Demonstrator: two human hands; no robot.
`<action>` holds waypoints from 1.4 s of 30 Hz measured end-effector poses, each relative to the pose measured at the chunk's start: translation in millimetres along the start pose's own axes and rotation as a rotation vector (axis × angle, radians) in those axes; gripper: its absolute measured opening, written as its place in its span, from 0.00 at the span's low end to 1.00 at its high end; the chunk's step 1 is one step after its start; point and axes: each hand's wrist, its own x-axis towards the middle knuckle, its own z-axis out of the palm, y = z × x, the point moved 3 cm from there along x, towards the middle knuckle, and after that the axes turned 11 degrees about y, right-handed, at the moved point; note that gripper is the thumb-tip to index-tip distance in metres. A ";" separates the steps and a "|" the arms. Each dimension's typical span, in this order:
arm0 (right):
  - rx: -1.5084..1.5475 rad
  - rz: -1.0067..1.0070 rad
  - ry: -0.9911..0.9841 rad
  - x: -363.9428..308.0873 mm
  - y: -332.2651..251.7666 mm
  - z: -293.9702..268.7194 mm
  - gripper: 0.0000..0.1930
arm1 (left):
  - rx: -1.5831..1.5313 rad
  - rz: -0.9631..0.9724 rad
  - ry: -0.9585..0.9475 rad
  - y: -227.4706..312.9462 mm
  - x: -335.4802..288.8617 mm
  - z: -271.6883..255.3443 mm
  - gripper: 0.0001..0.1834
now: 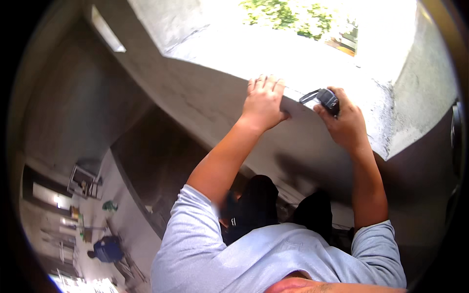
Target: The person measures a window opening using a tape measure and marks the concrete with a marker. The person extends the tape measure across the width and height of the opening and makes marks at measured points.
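The small black device with its dark strap sits in your right hand, at the upper edge of the grey concrete ledge of a window opening. Your fingers are closed around it from below and behind, so only its top end and the strap loop show; the strap trails out to the left, toward your other hand. The device's long axis appears to run roughly along the ledge edge, tilted a little up to the left, though the glare makes this hard to judge.

Your left hand lies just to the left of it, holding nothing: palm flat on the ledge, fingers spread narrow and hooked over the edge, thumb below. The two hands are near but apart, with the strap's end between them.

Beyond the ledge the opening is washed out bright, with green foliage at the top. Below, your grey shirt fills the lower frame, and far down to the left stands a blue container on the floor.
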 end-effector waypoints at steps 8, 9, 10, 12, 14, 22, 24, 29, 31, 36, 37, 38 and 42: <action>-0.049 0.096 0.011 -5.1 10.5 2.8 0.29 | -0.051 0.051 0.066 0.3 -5.8 10.5 0.56; -0.056 0.100 0.010 -4.6 8.6 2.1 0.29 | -0.049 0.062 0.074 -0.7 -6.7 9.3 0.56; -0.062 0.104 0.010 -4.1 5.8 1.7 0.29 | -0.048 0.072 0.083 -1.1 -7.4 7.9 0.56; -0.076 0.107 0.011 -3.9 2.2 2.0 0.29 | -0.064 0.076 0.099 -2.7 -8.4 5.5 0.54; -0.090 0.105 0.012 -4.3 0.6 3.7 0.29 | -0.092 0.079 0.109 -2.3 -8.2 3.8 0.53; -0.105 0.031 0.048 -2.4 -0.7 3.4 0.27 | -0.124 0.108 0.113 -2.7 -8.1 2.1 0.51; -0.088 0.035 0.050 -3.9 -1.8 3.8 0.27 | -0.129 0.110 0.114 -3.5 -7.9 -0.6 0.51; -0.116 0.001 0.037 -2.3 3.5 3.7 0.27 | -0.102 0.086 0.106 0.8 -6.4 -0.9 0.52; -0.117 -0.035 0.045 -4.8 7.5 4.1 0.27 | -0.105 0.087 0.113 4.1 -5.3 -2.3 0.52; -0.115 -0.038 0.038 -5.0 8.5 2.6 0.28 | -0.096 0.068 0.118 2.7 -6.1 -1.4 0.53; -0.111 -0.036 0.031 -4.8 8.4 2.9 0.28 | -0.093 0.066 0.123 2.0 -6.4 -1.1 0.53; -0.107 -0.035 0.024 -4.3 8.4 3.1 0.28 | -0.090 0.063 0.128 1.4 -6.9 -0.4 0.53; -0.091 -0.066 0.031 -5.2 12.6 2.2 0.27 | -0.084 0.079 0.146 1.5 -6.2 2.4 0.54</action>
